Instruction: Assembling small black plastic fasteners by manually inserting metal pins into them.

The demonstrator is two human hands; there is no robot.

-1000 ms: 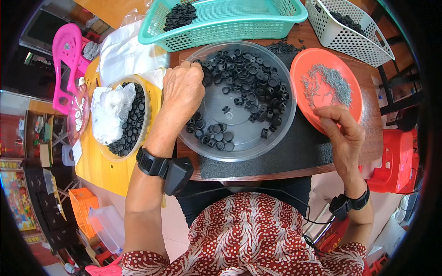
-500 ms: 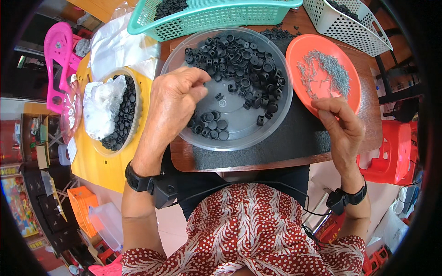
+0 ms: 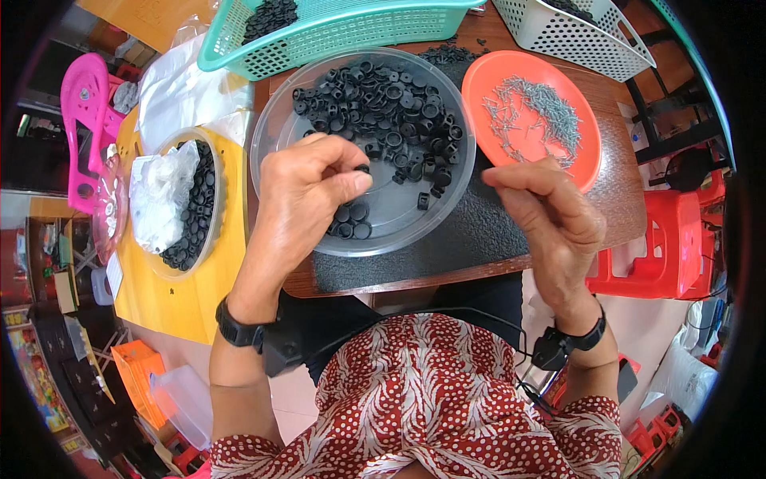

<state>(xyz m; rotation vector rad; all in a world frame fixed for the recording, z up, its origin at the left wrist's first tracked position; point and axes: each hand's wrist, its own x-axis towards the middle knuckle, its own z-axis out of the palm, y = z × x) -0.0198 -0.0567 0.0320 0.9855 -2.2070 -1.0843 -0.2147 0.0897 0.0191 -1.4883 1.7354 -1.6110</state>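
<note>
My left hand is over the left side of a clear round tub, pinching a small black plastic cap between thumb and forefinger. Loose black caps and ring-shaped pieces heap up at the tub's far side, with a smaller group below my left fingers. My right hand is to the right of the tub, just below an orange plate. Its thumb and forefinger are closed together; whatever is between them is too small to make out. Thin grey screws or pins lie scattered on the plate.
A green basket and a white basket, both with black pieces, stand along the far edge. To the left, an oval container holds black pieces and a white plastic bag. A red stool stands at right.
My right hand has moved left, off the orange plate and toward the tub. The black cap now shows between my left fingertips. The whole view has shifted slightly.
</note>
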